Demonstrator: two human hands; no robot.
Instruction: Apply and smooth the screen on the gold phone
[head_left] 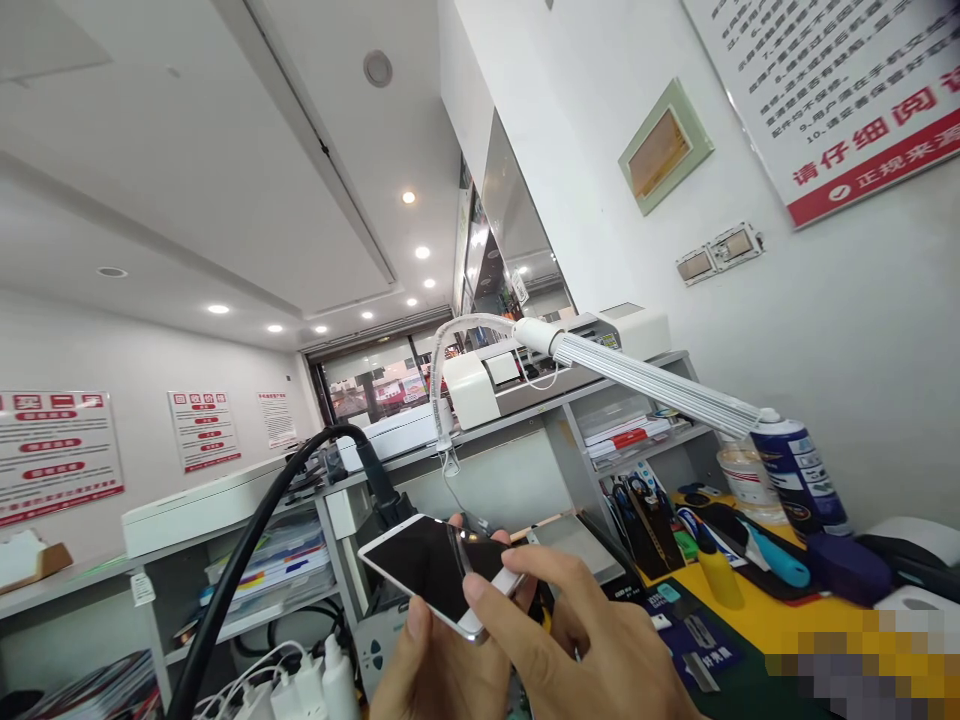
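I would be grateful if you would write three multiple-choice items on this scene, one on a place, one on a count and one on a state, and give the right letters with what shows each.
1. Where is the smartphone?
A) Lying on the yellow desk mat
B) Held up in the person's hands
C) Standing on a shelf

2. How many posters hang on the far wall?
A) Two
B) Five
C) Three

3. What state is the smartphone's screen in?
A) Dark
B) Lit with a bright picture
C) Fully covered by a hand

1: B, the left hand holds it and the right hand reaches its edge.
2: C, three separate sheets show there.
3: A, the glass looks black, with only a reflection near its top.
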